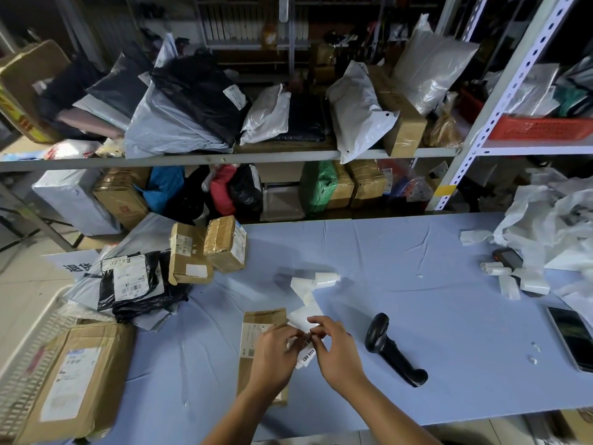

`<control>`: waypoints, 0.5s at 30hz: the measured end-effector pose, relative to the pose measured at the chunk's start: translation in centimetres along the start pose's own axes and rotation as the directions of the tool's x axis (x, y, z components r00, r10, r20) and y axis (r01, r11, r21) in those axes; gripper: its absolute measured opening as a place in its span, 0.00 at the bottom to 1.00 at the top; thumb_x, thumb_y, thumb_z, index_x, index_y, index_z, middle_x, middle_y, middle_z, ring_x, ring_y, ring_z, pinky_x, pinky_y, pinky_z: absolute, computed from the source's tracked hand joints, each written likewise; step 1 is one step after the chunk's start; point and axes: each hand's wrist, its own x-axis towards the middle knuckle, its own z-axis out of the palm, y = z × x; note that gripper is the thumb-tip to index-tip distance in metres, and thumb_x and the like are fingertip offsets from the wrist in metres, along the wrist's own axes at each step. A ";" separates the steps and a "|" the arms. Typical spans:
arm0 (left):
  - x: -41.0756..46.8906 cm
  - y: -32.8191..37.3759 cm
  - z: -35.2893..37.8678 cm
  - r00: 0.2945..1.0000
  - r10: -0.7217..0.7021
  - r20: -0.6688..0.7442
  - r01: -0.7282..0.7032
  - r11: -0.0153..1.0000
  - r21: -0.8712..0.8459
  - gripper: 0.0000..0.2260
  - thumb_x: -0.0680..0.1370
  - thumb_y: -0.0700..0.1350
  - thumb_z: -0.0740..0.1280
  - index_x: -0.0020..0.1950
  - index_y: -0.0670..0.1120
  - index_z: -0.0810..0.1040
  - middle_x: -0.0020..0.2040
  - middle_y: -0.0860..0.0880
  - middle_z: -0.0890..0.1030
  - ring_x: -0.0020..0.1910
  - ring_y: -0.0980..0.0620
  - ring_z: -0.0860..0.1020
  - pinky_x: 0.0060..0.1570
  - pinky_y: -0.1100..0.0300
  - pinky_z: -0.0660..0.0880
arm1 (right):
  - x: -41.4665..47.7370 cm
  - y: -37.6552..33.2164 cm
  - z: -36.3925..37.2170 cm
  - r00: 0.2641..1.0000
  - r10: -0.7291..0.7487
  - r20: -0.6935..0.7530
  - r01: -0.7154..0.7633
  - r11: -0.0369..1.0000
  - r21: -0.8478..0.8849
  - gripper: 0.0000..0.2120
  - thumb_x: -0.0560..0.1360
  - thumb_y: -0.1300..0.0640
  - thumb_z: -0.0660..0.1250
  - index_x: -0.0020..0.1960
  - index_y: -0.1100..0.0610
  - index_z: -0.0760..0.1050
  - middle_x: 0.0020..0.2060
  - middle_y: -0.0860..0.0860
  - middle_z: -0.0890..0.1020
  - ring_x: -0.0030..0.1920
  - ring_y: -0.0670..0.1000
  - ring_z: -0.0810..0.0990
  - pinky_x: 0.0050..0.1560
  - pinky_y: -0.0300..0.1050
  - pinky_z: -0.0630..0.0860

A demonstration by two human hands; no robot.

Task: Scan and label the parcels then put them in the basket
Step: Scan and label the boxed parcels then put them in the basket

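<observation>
A flat brown cardboard parcel [256, 329] lies on the blue table [417, 284] in front of me. Both hands hover over its right side. My left hand [272, 358] and my right hand [337, 351] pinch a white printed label [305, 354] between their fingertips. The label hangs from a strip of white label roll [324, 281] that runs back across the table. A black handheld scanner [394, 351] lies to the right of my hands. At the left edge stands a white mesh basket [22, 354] holding a large brown box [77, 377].
Two small taped boxes [205, 248] and a heap of black and grey mailer bags [128, 281] lie at the table's left. Crumpled white backing paper [552, 226], label rolls [513, 277] and a phone [574, 335] sit at the right. Shelves full of parcels [224, 107] stand behind the table.
</observation>
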 end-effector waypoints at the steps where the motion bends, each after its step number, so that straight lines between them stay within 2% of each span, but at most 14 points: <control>1: 0.0 0.1 0.0 1.000 -0.013 0.002 0.013 1.000 -0.007 0.06 0.76 0.43 0.71 0.40 0.52 0.84 0.38 0.57 0.82 0.41 0.58 0.78 0.39 0.65 0.72 | 0.0 0.0 0.1 1.000 -0.004 0.001 0.004 1.000 -0.002 0.22 0.80 0.62 0.64 0.53 0.31 0.69 0.50 0.43 0.78 0.52 0.38 0.76 0.50 0.26 0.70; 4: -0.2 0.3 0.0 0.998 -0.068 0.011 0.068 0.995 -0.067 0.07 0.76 0.42 0.72 0.40 0.51 0.84 0.38 0.58 0.82 0.41 0.59 0.79 0.38 0.68 0.72 | -0.2 0.1 0.2 1.000 -0.008 0.006 0.008 1.000 0.008 0.23 0.80 0.62 0.64 0.53 0.31 0.68 0.49 0.40 0.79 0.52 0.39 0.76 0.50 0.28 0.71; 6: -0.3 0.6 -0.1 0.990 -0.138 0.029 0.141 0.973 -0.183 0.07 0.76 0.39 0.72 0.39 0.50 0.85 0.37 0.56 0.82 0.41 0.58 0.80 0.38 0.69 0.74 | -0.2 0.1 0.1 1.000 -0.018 0.004 0.018 0.999 0.028 0.22 0.80 0.62 0.64 0.53 0.32 0.70 0.47 0.41 0.81 0.52 0.38 0.77 0.50 0.29 0.73; 8: -0.4 1.2 -0.2 0.967 -0.249 0.058 0.254 0.908 -0.332 0.08 0.75 0.37 0.72 0.40 0.48 0.86 0.38 0.54 0.84 0.41 0.55 0.83 0.38 0.67 0.76 | -0.3 0.1 0.0 0.999 -0.034 0.002 0.034 0.999 0.037 0.21 0.80 0.63 0.64 0.53 0.34 0.71 0.45 0.42 0.82 0.51 0.38 0.79 0.51 0.32 0.76; 10: -0.5 1.9 -0.4 0.922 -0.374 0.104 0.377 0.802 -0.463 0.08 0.76 0.36 0.71 0.41 0.47 0.86 0.38 0.51 0.85 0.40 0.52 0.84 0.37 0.64 0.78 | -0.4 0.0 -0.2 0.999 -0.049 0.012 0.049 0.998 0.031 0.21 0.79 0.63 0.64 0.53 0.34 0.70 0.43 0.42 0.82 0.50 0.38 0.80 0.51 0.32 0.76; 12: -0.5 2.2 -0.5 0.885 -0.447 0.130 0.442 0.721 -0.533 0.06 0.76 0.36 0.72 0.41 0.44 0.86 0.38 0.48 0.86 0.39 0.51 0.85 0.37 0.61 0.80 | -0.5 0.1 -0.2 0.998 -0.062 0.007 0.062 0.997 0.035 0.21 0.79 0.64 0.65 0.53 0.35 0.70 0.43 0.42 0.83 0.50 0.39 0.80 0.50 0.31 0.76; 13: -0.6 2.2 -0.5 0.882 -0.454 0.126 0.447 0.720 -0.531 0.06 0.76 0.36 0.71 0.42 0.44 0.86 0.38 0.47 0.86 0.39 0.51 0.85 0.37 0.60 0.80 | -0.5 0.2 -0.2 0.998 -0.065 0.003 0.065 0.997 0.041 0.21 0.79 0.64 0.65 0.53 0.36 0.71 0.43 0.42 0.83 0.50 0.39 0.80 0.50 0.31 0.76; 15: -0.7 2.0 -0.6 0.900 -0.425 0.098 0.420 0.783 -0.459 0.07 0.77 0.37 0.70 0.42 0.46 0.86 0.38 0.50 0.86 0.39 0.54 0.85 0.38 0.62 0.80 | -0.6 0.3 -0.1 0.998 -0.061 -0.001 0.061 0.997 0.054 0.20 0.78 0.65 0.65 0.52 0.38 0.71 0.42 0.42 0.83 0.49 0.39 0.81 0.49 0.31 0.76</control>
